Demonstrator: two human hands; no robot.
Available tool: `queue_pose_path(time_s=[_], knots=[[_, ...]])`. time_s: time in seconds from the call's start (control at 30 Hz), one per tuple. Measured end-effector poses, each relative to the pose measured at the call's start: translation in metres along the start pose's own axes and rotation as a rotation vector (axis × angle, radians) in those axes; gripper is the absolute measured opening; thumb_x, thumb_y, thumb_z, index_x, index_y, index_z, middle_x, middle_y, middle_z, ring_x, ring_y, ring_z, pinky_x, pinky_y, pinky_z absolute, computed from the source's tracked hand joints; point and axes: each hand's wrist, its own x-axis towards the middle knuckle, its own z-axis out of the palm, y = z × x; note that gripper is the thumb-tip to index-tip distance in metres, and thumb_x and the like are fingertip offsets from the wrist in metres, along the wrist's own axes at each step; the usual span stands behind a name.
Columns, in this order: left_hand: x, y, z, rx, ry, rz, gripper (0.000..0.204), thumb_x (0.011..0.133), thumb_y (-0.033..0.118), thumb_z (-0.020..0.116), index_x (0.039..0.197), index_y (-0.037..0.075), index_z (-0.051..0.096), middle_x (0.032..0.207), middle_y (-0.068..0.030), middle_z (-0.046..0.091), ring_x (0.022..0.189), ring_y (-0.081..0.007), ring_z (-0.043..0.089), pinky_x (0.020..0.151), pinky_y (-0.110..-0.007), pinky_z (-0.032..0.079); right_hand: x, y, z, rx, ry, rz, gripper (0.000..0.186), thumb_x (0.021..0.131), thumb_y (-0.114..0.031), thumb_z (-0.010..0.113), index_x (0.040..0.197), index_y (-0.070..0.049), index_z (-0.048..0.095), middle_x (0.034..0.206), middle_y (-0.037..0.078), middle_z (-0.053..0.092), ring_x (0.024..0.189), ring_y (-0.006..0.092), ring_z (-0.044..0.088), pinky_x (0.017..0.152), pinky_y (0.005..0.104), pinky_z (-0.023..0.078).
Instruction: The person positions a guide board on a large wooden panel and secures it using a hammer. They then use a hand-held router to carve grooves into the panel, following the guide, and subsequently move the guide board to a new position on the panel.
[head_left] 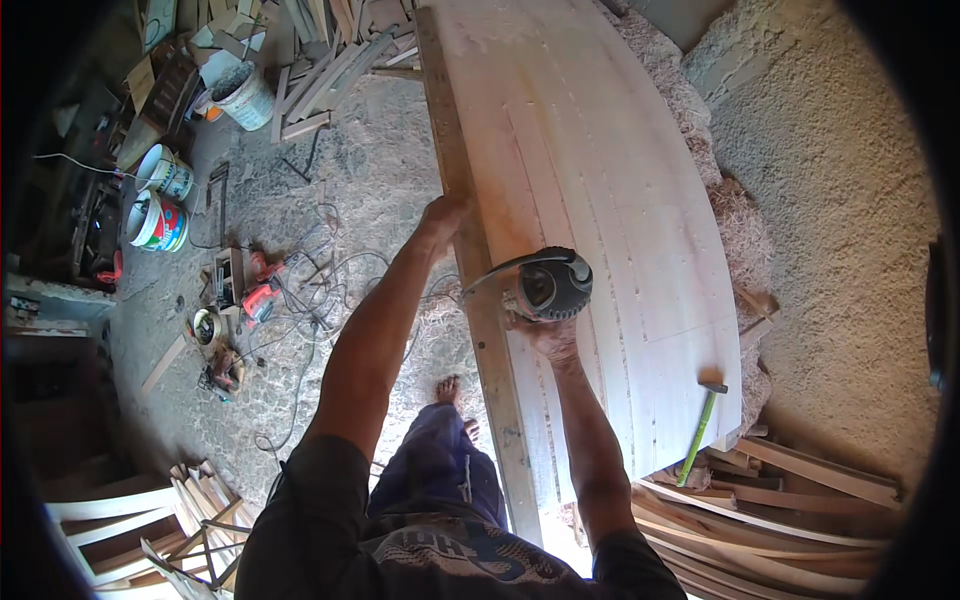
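A large pale wooden panel with dark lines along its length lies before me. A long straight wooden batten runs down its left edge. My left hand is closed over the batten's outer edge, its fingertips partly hidden. Over the panel, just right of the batten, my right hand grips a corded power tool with a round dark top, which looks like a router. Its base and bit are hidden beneath its body. From its top, a dark cord bends left across the batten.
A hammer with a green handle lies at the panel's right corner. Curved wooden strips are stacked at lower right. On the left floor are buckets, a red power tool, tangled cords and shavings. Scrap wood is piled far left.
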Motion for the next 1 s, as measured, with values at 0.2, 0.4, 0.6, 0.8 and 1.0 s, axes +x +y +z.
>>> queue_pose_path(time_s=[0.2, 0.4, 0.6, 0.8, 1.0], knots=[[0.001, 0.004, 0.006, -0.010, 0.078, -0.022, 0.057, 0.091, 0.027, 0.070, 0.139, 0.001, 0.053, 0.130, -0.0144, 0.064, 0.118, -0.0263, 0.064, 0.101, -0.043, 0.052, 0.013, 0.015, 0.006, 0.016, 0.001, -0.007, 0.064, 0.067, -0.011, 0.087, 0.125, -0.005, 0.061, 0.119, 0.006, 0.071, 0.106, 0.0166, 0.067, 0.097, 0.0322, 0.053], [-0.015, 0.012, 0.021, -0.031, 0.097, 0.016, 0.050, 0.089, 0.022, 0.068, 0.134, 0.001, 0.057, 0.122, -0.0121, 0.067, 0.109, -0.0227, 0.066, 0.093, -0.040, 0.055, 0.042, -0.004, 0.007, -0.122, 0.035, -0.081, 0.055, 0.069, -0.013, 0.085, 0.119, -0.005, 0.065, 0.114, 0.006, 0.072, 0.105, 0.0192, 0.069, 0.096, 0.0332, 0.053], [-0.016, 0.013, 0.015, -0.036, 0.128, 0.027, 0.046, 0.089, 0.026, 0.070, 0.127, 0.001, 0.062, 0.108, -0.0071, 0.070, 0.092, -0.0150, 0.069, 0.075, -0.031, 0.056, 0.069, 0.004, 0.018, 0.053, 0.051, -0.025, 0.052, 0.066, -0.013, 0.086, 0.114, -0.006, 0.067, 0.110, 0.007, 0.073, 0.097, 0.0192, 0.070, 0.091, 0.0319, 0.055], [-0.022, 0.016, 0.021, -0.057, 0.130, -0.012, 0.039, 0.089, 0.019, 0.070, 0.122, -0.001, 0.063, 0.104, -0.0047, 0.067, 0.090, -0.0139, 0.063, 0.078, -0.032, 0.052, 0.094, 0.014, 0.019, 0.021, 0.049, -0.032, 0.053, 0.063, -0.011, 0.087, 0.111, -0.006, 0.065, 0.104, 0.005, 0.073, 0.092, 0.0166, 0.069, 0.085, 0.0321, 0.056], [-0.025, 0.016, 0.016, -0.133, 0.110, 0.023, 0.041, 0.084, 0.029, 0.083, 0.113, 0.005, 0.068, 0.096, 0.0020, 0.065, 0.079, -0.0094, 0.060, 0.072, -0.029, 0.049, 0.122, 0.018, 0.029, 0.041, 0.083, -0.004, 0.054, 0.061, -0.011, 0.087, 0.110, -0.006, 0.065, 0.102, 0.006, 0.073, 0.088, 0.0175, 0.069, 0.081, 0.0324, 0.056]])
